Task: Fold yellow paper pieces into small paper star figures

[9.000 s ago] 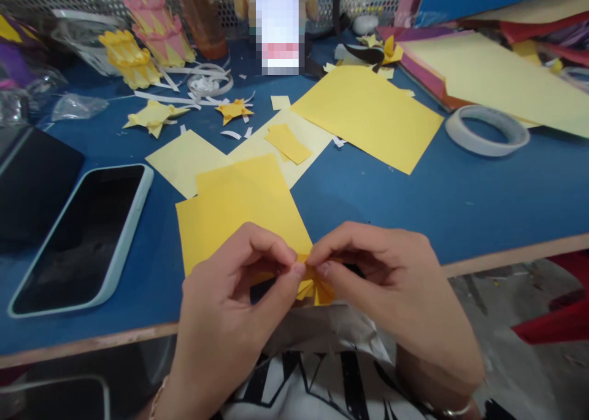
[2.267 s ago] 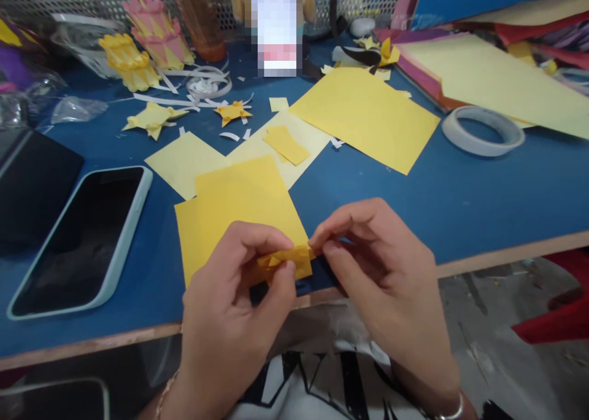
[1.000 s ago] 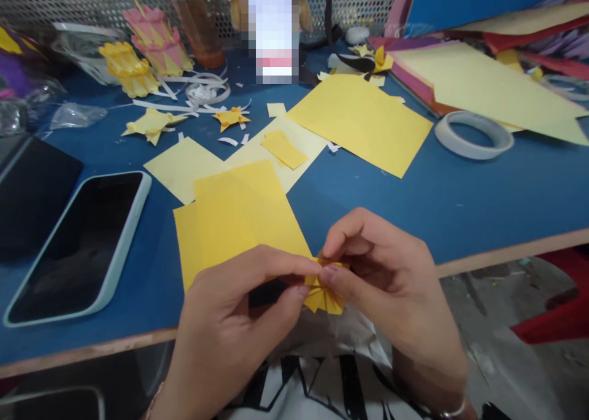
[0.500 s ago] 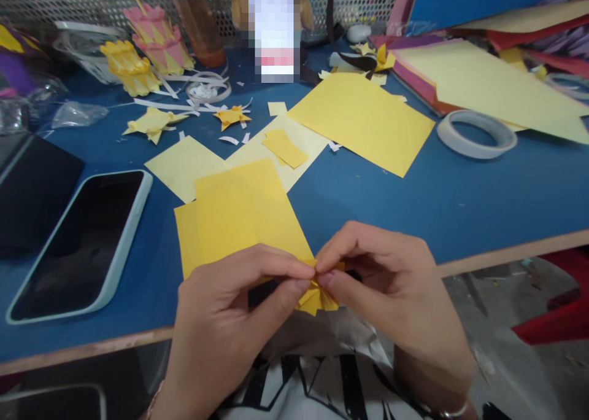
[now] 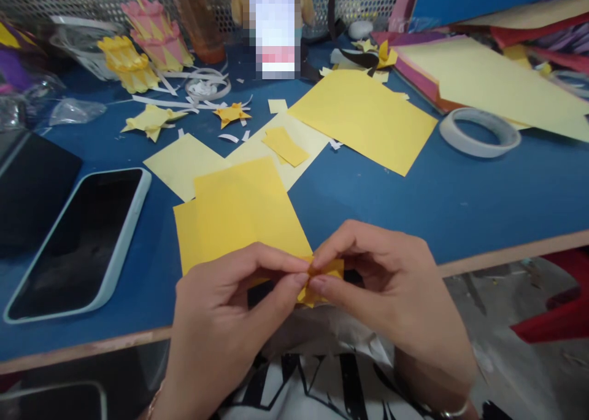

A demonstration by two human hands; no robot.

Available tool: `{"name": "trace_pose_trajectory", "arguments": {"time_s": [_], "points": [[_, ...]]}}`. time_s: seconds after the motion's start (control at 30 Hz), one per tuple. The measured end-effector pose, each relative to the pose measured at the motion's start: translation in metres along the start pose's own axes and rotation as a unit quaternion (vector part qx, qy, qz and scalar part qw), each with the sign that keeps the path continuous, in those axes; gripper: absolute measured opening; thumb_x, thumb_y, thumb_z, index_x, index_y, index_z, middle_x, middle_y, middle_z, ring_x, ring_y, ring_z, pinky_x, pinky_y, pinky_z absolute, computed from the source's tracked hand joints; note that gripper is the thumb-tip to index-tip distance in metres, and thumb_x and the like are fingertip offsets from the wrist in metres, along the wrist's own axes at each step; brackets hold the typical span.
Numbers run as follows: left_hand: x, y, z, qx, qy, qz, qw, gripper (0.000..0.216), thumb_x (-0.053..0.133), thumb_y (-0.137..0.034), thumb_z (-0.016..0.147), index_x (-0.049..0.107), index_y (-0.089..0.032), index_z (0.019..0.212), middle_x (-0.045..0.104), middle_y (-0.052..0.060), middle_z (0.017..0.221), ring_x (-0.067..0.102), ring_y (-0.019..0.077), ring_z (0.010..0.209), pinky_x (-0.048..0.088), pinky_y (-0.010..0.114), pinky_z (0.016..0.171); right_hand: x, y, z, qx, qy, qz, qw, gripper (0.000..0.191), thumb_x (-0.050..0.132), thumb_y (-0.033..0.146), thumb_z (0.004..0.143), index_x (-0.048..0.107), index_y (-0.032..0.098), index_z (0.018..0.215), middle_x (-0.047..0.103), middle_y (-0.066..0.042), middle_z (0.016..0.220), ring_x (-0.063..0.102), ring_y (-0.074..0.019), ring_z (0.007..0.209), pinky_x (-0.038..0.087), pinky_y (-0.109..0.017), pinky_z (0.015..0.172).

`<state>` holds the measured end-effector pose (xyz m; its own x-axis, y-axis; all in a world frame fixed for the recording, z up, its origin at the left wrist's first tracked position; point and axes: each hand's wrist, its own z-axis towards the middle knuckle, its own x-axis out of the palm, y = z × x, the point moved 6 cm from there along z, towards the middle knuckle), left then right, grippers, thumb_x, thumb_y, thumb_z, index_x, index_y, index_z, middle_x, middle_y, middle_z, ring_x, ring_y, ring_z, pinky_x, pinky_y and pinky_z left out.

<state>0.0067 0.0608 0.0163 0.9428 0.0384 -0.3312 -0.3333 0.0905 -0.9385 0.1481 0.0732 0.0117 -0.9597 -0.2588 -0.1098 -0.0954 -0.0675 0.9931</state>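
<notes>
Between my two hands, at the table's front edge, is a small folded yellow paper (image 5: 335, 269). My left hand (image 5: 230, 309) pinches it from the left with thumb and index finger. From the right, my right hand (image 5: 391, 291) pinches it the same way, the fingertips of both hands nearly touching. The fingers cover much of the folds. Just beyond my left hand lie overlapping yellow paper sheets (image 5: 243, 217). Pale yellow paper (image 5: 186, 165) and small yellow strips (image 5: 285, 147) lie behind them.
A phone (image 5: 78, 242) lies at the left. A roll of tape (image 5: 481, 148) rests at the right, near stacked coloured paper (image 5: 478, 82). Paper stars (image 5: 151, 122), white scraps and a yellow paper crown shape (image 5: 129, 64) stand farther back. A larger yellow sheet (image 5: 363, 119) lies mid-table.
My right thumb and fingertips have shifted slightly left on the folded paper. Less of its fanned lower edge shows now. The things on the table stay put.
</notes>
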Motion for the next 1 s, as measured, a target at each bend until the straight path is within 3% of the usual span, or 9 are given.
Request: {"name": "trace_pose_trajectory", "arguments": {"time_s": [0.27,0.6,0.8,1.0], "points": [[0.0027,0.0031,0.0011,-0.007,-0.002,-0.017,1.0,0.02,0.064,-0.01,0.076,0.067,-0.03,0.075,0.068,-0.013,0.068,0.066,0.006,0.058,0.057,0.012,0.057,0.0002,0.0009,-0.0002,0.0,-0.008,-0.007,1.0,0.014,0.063,0.004,0.075,0.062,0.018,0.074,0.062,0.006,0.069,0.059,-0.0043,0.063,0.046,-0.012,0.055],[0.0018,-0.0009,0.0008,-0.006,0.009,-0.029,1.0,0.024,0.062,-0.006,0.078,0.065,-0.03,0.079,0.066,-0.015,0.073,0.065,0.0016,0.065,0.054,0.004,0.061,-0.0001,0.0012,0.0032,0.001,-0.016,-0.02,1.0,0.013,0.066,0.007,0.076,0.061,0.019,0.073,0.062,0.007,0.068,0.059,-0.0027,0.061,0.044,-0.009,0.052],[0.0028,0.0016,0.0006,-0.015,0.011,-0.051,0.999,0.022,0.061,-0.007,0.079,0.064,-0.029,0.08,0.066,-0.014,0.075,0.065,0.0038,0.066,0.057,0.009,0.062,0.0002,0.0016,0.0017,-0.009,-0.028,-0.048,0.998,0.013,0.063,0.007,0.078,0.061,0.019,0.072,0.061,0.008,0.066,0.058,-0.0012,0.059,0.045,-0.007,0.054],[0.003,-0.0008,0.0017,0.001,0.016,-0.046,0.999,0.022,0.061,-0.006,0.079,0.063,-0.028,0.081,0.065,-0.015,0.075,0.063,-0.0004,0.067,0.05,-0.001,0.064,0.0007,0.0036,0.002,-0.018,-0.041,-0.075,0.996,0.014,0.062,0.006,0.076,0.062,0.018,0.071,0.062,0.008,0.063,0.058,-0.0017,0.057,0.046,-0.007,0.053]]}}
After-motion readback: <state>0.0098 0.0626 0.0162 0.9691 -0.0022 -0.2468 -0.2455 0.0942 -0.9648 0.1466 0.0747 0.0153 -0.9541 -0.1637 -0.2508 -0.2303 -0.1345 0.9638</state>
